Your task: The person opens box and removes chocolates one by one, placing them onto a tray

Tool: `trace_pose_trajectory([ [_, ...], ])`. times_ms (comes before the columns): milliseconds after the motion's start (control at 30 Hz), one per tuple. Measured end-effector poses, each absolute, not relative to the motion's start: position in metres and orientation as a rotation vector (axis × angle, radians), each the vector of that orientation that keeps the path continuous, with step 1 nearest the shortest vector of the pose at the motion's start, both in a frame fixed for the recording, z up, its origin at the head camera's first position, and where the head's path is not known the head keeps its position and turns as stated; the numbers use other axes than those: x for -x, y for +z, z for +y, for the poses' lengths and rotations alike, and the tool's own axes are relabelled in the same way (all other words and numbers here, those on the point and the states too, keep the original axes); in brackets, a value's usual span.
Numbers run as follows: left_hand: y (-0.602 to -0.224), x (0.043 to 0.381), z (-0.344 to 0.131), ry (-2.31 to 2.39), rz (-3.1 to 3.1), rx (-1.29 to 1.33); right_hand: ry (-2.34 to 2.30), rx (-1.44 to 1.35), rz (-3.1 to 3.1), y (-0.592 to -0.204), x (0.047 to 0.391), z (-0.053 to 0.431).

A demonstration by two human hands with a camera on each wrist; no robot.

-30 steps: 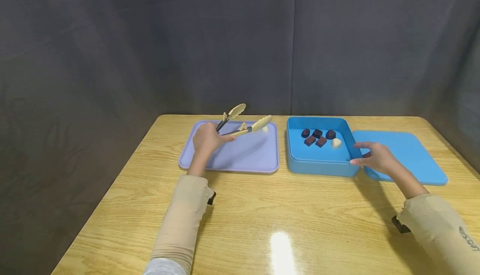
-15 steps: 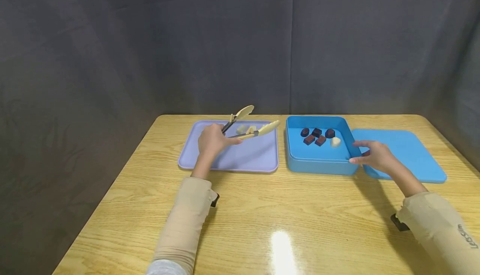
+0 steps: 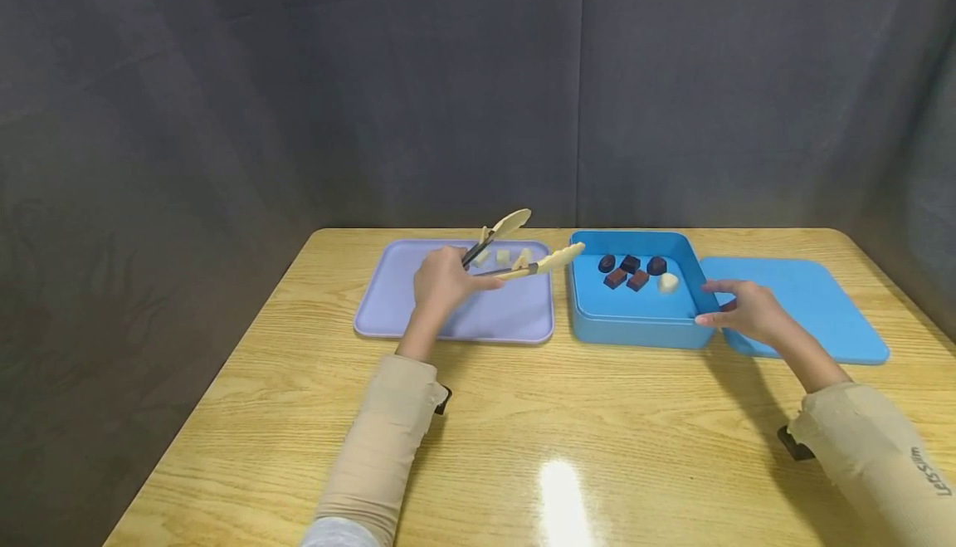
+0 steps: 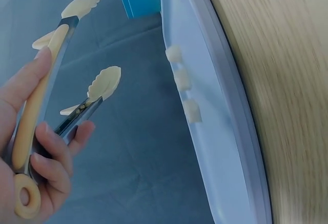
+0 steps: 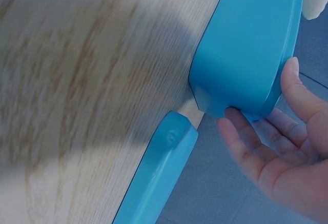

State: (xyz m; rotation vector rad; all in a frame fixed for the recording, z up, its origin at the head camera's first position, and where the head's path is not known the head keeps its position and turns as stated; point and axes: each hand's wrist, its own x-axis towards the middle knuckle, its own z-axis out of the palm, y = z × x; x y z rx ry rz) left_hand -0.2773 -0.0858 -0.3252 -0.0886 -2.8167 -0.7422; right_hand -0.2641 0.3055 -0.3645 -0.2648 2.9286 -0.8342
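Observation:
My left hand (image 3: 441,277) grips a pair of tongs (image 3: 562,257) with cream scalloped tips, their arms spread apart with nothing between. They hang over the lilac tray (image 3: 485,315), and the nearer tip overlaps the left edge of the blue box (image 3: 642,332) in the head view. Three small whitish pieces, one of them a cube (image 4: 191,110), lie along the tray's far part. Inside the box are several brown chocolates (image 3: 616,278) and one white piece (image 3: 668,282). My right hand (image 3: 756,312) holds the box's near right corner, thumb at the rim and fingers around the side.
To the right of the box lies a flat blue lid (image 3: 814,306), its left edge close beside the box. All of this stands on a wooden table (image 3: 478,447). A dark grey curtain (image 3: 448,82) hangs behind the table's far edge.
My left hand has moved right with the spread tongs, from over the tray towards the box. The whitish pieces on the tray have come into sight. The right hand keeps its place on the box.

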Motion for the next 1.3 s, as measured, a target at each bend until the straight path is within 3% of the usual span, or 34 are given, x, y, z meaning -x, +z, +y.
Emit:
trace_pose_trajectory([
  [1300, -0.327, 0.267, -0.006, -0.524, -2.874, 0.313, -0.804, 0.217, 2.927, -0.362, 0.263, 0.299],
])
